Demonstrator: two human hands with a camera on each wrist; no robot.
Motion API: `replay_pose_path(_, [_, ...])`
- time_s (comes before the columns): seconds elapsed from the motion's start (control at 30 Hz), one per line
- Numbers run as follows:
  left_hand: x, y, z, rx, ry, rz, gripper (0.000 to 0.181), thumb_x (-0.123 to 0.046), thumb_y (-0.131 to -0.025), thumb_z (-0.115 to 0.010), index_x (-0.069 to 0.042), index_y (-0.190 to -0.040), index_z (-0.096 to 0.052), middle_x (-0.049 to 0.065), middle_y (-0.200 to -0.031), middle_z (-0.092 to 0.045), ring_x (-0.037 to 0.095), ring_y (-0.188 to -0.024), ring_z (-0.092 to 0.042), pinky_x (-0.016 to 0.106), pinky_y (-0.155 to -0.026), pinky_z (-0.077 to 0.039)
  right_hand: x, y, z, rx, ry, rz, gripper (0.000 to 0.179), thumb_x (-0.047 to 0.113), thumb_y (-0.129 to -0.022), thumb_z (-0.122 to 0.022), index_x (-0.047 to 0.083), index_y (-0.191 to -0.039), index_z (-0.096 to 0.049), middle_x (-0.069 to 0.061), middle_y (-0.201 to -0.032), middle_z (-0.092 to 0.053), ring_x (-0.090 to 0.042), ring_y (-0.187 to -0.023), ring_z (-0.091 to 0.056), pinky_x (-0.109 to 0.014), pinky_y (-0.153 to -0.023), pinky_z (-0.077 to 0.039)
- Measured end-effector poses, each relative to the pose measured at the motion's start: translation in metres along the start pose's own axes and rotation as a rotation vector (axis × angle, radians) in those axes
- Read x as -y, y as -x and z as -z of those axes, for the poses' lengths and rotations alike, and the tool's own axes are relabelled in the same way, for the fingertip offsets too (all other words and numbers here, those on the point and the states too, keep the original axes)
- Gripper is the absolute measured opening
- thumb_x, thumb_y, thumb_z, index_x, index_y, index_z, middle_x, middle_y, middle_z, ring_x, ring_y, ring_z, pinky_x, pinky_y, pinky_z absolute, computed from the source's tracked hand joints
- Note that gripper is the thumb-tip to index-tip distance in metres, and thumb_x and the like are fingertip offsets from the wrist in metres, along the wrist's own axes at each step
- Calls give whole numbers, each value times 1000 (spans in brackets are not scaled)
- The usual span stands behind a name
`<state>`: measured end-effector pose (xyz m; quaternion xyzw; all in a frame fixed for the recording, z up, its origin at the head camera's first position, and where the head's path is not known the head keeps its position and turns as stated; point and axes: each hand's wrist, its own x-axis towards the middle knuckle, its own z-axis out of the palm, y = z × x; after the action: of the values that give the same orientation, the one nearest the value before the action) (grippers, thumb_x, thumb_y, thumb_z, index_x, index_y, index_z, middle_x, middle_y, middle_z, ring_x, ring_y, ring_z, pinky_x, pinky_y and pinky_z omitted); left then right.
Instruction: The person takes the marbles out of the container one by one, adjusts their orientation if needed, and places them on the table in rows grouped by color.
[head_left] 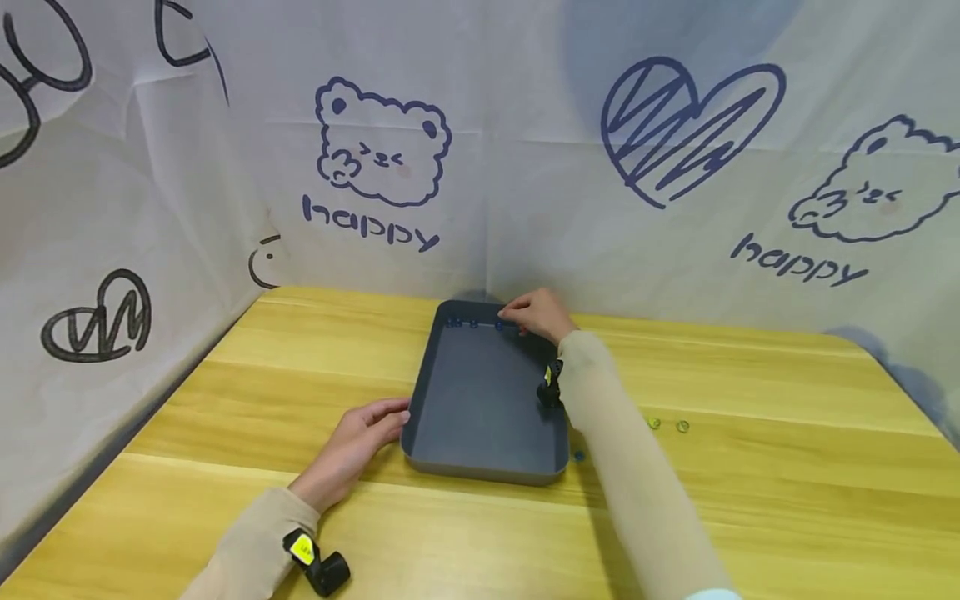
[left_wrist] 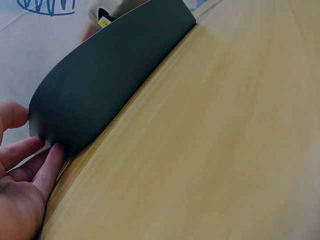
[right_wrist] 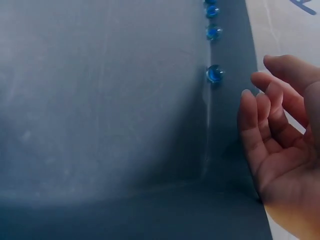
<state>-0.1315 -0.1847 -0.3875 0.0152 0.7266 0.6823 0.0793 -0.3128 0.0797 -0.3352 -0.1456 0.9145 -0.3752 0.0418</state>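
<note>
A dark grey rectangular tray (head_left: pixel 487 400) lies on the wooden table. Several blue glass marbles (right_wrist: pixel 215 74) sit in a row along its far inner wall. My left hand (head_left: pixel 367 429) touches the tray's left side near the front; in the left wrist view its fingertips (left_wrist: pixel 56 152) rest against the outer wall. Over the far right part of the tray is my right hand (head_left: pixel 542 317), close to the marble row. Its fingers are loosely bent, and a gap shows between thumb and forefinger in the right wrist view, with no marble visible there.
On the table (head_left: pixel 787 483), right of the tray, lie a blue marble (head_left: pixel 579 456) and two yellowish-green clear marbles, one of them farthest right (head_left: pixel 682 426). White cloth with drawings (head_left: pixel 525 183) hangs behind the table and on the left.
</note>
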Motion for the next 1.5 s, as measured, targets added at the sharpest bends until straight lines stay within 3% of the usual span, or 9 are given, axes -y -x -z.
replay_pose_path(0.47, [0,2,0,-10,11,-9,42,-15,-100,-53,8,-135,-50,24,-134,-52,30,-116,-56,32,-98,-47,6,-5,-9,-8,127,-19,22,17,-91,-68,1,-104,-75,-15,-108,-70,-18,-62,-65,-29,-65,-56])
replay_pose_path(1.1, [-1,2,0,-7,2,-4,42,-15,-100,-53,8,-135,-50,24,-134,-52,30,-118,-55,33,-100,-46,3,-7,-31,-107,137,-113,20,21,-85,-75,4,-96,-78,-12,-91,-73,-15,-54,-62,-30,-57,-55])
replay_pose_path(1.37, [0,1,0,-1,9,-13,42,-15,-100,-53,8,-135,-50,23,-134,-52,30,-119,-54,32,-99,-46,12,-6,-36,-115,127,-226,23,30,-84,-76,10,-96,-79,-8,-91,-72,-18,-65,-63,-31,-56,-52])
replay_pose_path(1.5, [1,1,0,-3,9,-11,42,-15,-100,-54,8,-135,-50,23,-134,-52,30,-119,-54,33,-100,-46,15,-8,-41,-136,158,-253,24,34,-83,-77,13,-92,-80,-5,-93,-72,-22,-75,-64,-37,-66,-53])
